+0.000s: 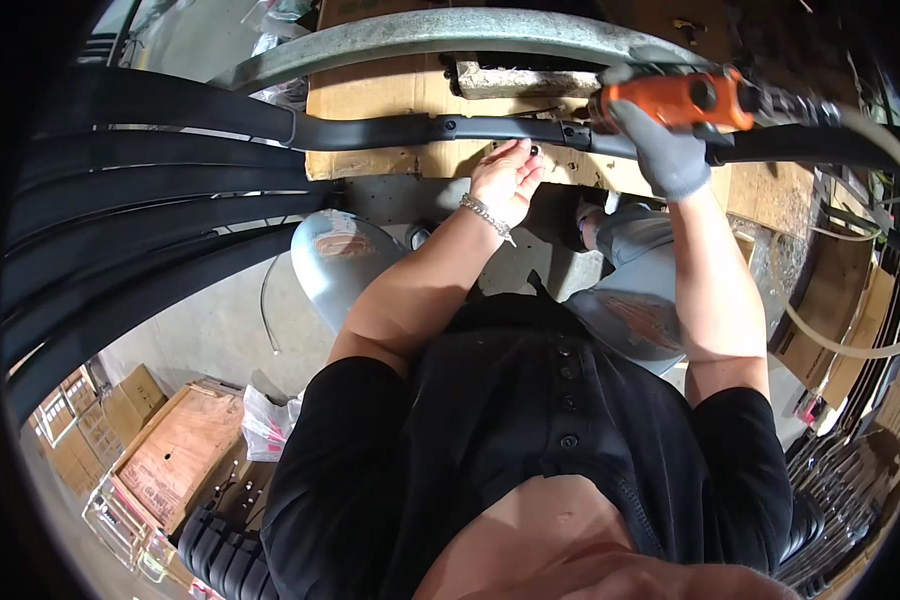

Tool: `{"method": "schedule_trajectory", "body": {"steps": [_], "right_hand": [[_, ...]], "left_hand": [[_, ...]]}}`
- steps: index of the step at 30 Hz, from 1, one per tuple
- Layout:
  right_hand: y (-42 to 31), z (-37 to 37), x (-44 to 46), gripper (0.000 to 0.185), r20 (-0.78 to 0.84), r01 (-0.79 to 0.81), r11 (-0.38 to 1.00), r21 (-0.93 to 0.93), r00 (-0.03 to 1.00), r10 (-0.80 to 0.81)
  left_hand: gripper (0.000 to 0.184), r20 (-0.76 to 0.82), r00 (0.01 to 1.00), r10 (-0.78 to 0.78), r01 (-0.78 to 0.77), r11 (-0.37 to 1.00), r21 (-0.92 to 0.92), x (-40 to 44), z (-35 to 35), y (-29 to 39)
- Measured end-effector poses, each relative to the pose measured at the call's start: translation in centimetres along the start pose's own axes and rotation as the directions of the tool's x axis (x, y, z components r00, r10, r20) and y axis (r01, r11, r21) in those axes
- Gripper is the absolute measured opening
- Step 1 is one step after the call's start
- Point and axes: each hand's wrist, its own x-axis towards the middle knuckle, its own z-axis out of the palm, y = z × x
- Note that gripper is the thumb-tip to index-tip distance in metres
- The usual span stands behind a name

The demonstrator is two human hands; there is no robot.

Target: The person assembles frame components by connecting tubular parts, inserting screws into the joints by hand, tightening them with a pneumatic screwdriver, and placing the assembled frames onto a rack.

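Observation:
My left hand [505,185], bare with a chain bracelet at the wrist, is just below a long black tube [515,128]. A small dark piece [535,151], too small to name, shows at its closed fingertips. My right hand [662,150], in a grey glove, is wrapped round an orange air-powered driver [685,100]. The driver lies sideways over the tube's right part, with metal fittings [790,105] at its right end. Dark brackets or joints [574,136] sit on the tube between my hands. The driver's left tip is partly hidden.
Cardboard [370,95] covers the bench under the tube, and a curved metal bar [450,28] arches behind. Several black padded tubes [140,165] extend at left. A pale hose [850,350] loops at right. Wooden boxes [185,450] and cardboard stacks [850,320] stand on the floor.

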Motion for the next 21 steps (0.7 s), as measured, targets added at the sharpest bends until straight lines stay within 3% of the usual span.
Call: {"method": "schedule_trajectory", "body": {"steps": [3,7,12,21], "right_hand": [[0.5,-0.2,-1.2,0.03,0.103,0.052,0.964,0.259,0.991,-0.081],[1.2,-0.3,-2.0,0.033,0.039,0.072,0.995,0.068,0.996,-0.075],[1.5,-0.7,-2.3,0.036,0.034,0.045,0.984,0.171,0.998,-0.051],[1.2,-1.6,-2.3,0.043,0.113,-0.036,0.999,0.039,0.993,0.031]], "left_hand": [[0.011,-0.011,1.0,-0.002,0.002,0.999,-0.036,0.9,0.2,0.3],[0.008,-0.02,0.999,-0.034,0.032,0.997,-0.068,1.5,0.1,-0.4],[0.007,-0.022,0.999,-0.04,0.038,0.996,-0.077,1.8,0.7,-0.7],[0.009,0.028,0.994,-0.102,0.104,0.99,-0.097,2.6,0.6,-1.2]]}}
